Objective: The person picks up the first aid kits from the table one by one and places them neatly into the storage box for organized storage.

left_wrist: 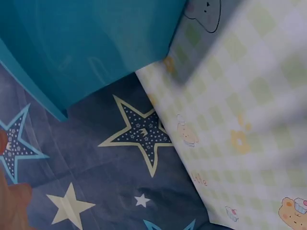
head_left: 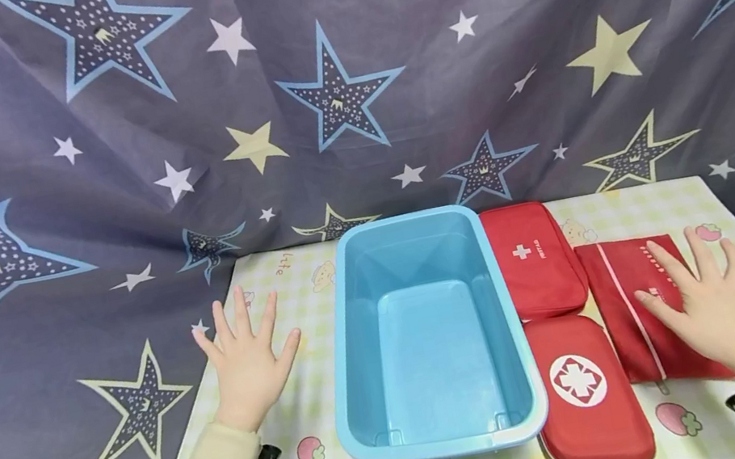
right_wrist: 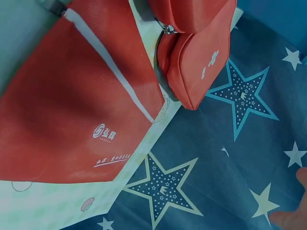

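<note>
An open, rectangular light-blue plastic bin [head_left: 436,365] sits mid-desk [head_left: 313,403] on green-and-white checked cloth. From its centre, a soft red pouch with a white cross [head_left: 535,282] lies at two o'clock, a red hard-shell case with a round white emblem [head_left: 594,427] at four, and a flat red bag with a white stripe [head_left: 661,346] at three, farther out. Both hands are spread wide, holding nothing: the left hand [head_left: 248,369] at nine o'clock, the right hand [head_left: 721,311] at three, overlapping the flat bag; contact cannot be told.
</note>
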### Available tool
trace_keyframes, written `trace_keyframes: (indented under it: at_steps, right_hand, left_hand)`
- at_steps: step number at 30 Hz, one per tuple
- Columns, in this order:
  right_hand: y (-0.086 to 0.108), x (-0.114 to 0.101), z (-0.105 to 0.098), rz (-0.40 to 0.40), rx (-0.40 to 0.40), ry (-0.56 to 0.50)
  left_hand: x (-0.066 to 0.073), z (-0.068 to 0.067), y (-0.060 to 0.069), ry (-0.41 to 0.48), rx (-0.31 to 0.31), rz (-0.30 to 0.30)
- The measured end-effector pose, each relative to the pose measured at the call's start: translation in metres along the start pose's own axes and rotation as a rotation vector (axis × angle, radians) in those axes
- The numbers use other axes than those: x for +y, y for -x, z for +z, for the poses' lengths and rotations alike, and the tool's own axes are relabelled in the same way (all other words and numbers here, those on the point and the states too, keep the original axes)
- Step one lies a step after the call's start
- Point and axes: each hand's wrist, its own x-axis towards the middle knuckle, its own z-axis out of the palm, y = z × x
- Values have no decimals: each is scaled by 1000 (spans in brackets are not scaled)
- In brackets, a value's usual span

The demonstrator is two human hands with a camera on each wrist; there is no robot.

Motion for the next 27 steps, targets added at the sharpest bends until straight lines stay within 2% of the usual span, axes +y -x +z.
trace_keyframes:
  at_steps: [3, 5, 11, 15, 19, 22, 27]
  right_hand:
    - [0, 1, -1, -7, 13, -8]
    - [-1, 1, -2, -14, 20, -8]
    - [-2, 2, 0, -31, 21, -19]
    - [-1, 5, 1, -34, 10, -55]
    - [0, 7, 2, -20, -8, -76]
    - [0, 8, 2, -4, -34, -88]
    - [0, 14, 2, 19, -99, -165]
  left_hand:
    - [0, -1, -3, 69, -17, 1]
    - [1, -1, -4, 156, -58, -1]
    - [5, 1, -9, 518, -252, -1]
    - [9, 5, -11, 757, -336, -4]
    - [13, 10, -14, 956, -417, -56]
    - [16, 14, -15, 1046, -456, -76]
    - [23, 23, -16, 1139, -507, -62]
